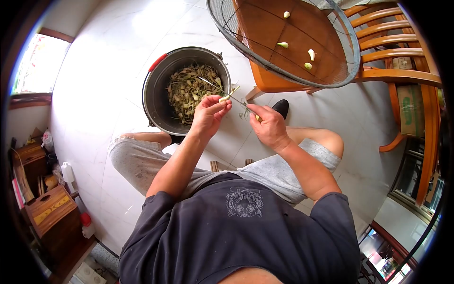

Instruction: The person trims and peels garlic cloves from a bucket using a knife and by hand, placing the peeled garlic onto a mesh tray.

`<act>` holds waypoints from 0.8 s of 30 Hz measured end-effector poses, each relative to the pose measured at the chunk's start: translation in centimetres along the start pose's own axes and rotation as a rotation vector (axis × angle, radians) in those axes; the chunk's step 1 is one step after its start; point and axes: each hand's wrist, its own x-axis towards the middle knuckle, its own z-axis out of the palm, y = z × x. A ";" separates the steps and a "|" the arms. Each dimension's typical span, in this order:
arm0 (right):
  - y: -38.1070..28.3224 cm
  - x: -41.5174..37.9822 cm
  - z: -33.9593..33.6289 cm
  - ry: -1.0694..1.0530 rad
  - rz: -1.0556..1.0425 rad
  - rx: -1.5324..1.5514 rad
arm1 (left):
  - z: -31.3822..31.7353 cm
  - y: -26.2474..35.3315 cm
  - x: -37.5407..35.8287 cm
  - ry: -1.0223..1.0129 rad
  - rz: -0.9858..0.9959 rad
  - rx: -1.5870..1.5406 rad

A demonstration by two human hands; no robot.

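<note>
My left hand (208, 115) pinches a small pale green onion-like bulb (224, 99) between thumb and fingers, its thin stem pointing to the upper right. In my right hand (269, 127) is a knife (213, 85) with a long thin blade and a yellowish handle. The blade crosses the bulb's stem in this view, and its tip reaches over the metal bucket (149, 102). Many similar bulbs with dry stems and roots (187, 90) lie heaped in the bucket, just beyond my left hand. Green scraps (244, 112) show beneath the blade.
A round wire-mesh sieve (352, 71) rests on a wooden chair (265, 78) at the upper right, with several trimmed bulbs (311, 55) in it. Wooden cabinets (52, 210) stand at the left edge. A cardboard box (410, 109) sits behind the chair at the right.
</note>
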 end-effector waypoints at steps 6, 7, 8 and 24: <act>0.2 -0.1 0.2 -0.008 0.001 -0.019 | -0.1 -0.4 0.2 -0.014 0.024 0.006; 0.2 -0.1 0.2 -0.018 0.010 -0.024 | -0.1 -0.5 0.2 -0.019 0.028 0.006; 0.2 -0.1 0.1 -0.027 0.018 -0.028 | -0.1 -0.6 0.3 -0.024 0.033 0.005; 3.5 -0.7 -0.5 -0.286 0.365 -0.239 | 0.9 1.1 0.2 -0.118 -0.018 -0.084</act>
